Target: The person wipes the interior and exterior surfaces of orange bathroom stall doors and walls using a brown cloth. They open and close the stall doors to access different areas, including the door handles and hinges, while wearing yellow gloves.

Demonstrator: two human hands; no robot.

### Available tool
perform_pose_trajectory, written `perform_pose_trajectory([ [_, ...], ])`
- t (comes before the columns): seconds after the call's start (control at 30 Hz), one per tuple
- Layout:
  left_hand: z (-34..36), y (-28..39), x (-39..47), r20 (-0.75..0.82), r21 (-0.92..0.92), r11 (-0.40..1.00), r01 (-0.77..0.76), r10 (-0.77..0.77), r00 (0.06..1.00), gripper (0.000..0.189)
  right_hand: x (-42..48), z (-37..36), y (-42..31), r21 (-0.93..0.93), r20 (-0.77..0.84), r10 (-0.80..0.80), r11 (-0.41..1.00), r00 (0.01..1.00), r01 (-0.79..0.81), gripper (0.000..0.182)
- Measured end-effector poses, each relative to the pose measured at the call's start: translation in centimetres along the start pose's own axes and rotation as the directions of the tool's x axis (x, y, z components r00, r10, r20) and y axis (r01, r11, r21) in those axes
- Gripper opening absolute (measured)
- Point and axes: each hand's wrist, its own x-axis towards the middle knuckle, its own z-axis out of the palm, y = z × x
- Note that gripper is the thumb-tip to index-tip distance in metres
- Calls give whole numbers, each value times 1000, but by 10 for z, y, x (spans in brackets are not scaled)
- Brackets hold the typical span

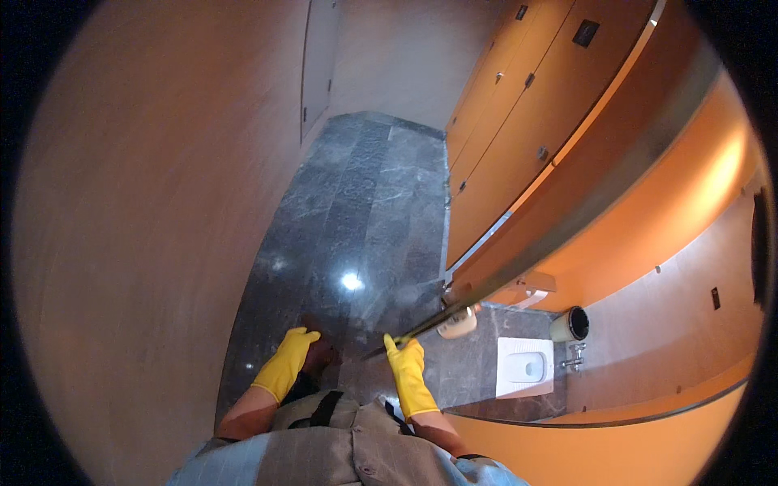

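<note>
My right hand (406, 370), in a yellow rubber glove, is closed around a long, thin pole (507, 276). The pole's dark lower end is close to my feet, and its blurred upper part slants to the upper right edge of the picture. On the left, my left hand (287, 361) wears a matching glove, thumb apart from the fingers, with nothing visible in it. A dark reddish-brown patch lies below it, too dim to identify. Just beyond the pole, a beige plastic bottle (459, 324) is partly hidden by it.
To the right, a stall holds a white squat toilet (526, 367), a flush valve (574, 357), a waste bin (566, 327) with a dark liner and a toilet paper holder (538, 282). Orange stall doors (516, 121) line the grey tiled floor (358, 200), opposite a brown wall (152, 212).
</note>
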Motion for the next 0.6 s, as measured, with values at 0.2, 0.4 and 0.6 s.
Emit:
perform_pose_trajectory([
  [0.2,-46,-10,69,-49,31,1000,-5,7,999,41,-3,27,-15,-192,-138,29,980,990,-55,44],
  [0.4,5,141,28,171,179,980,86,-117,978,43,-18,39,20,-144,-318,71,982,946,-122,39],
  [0.6,37,112,102,351,296,954,53,-160,923,41,-37,36,51,-138,-297,200,959,934,-249,38],
])
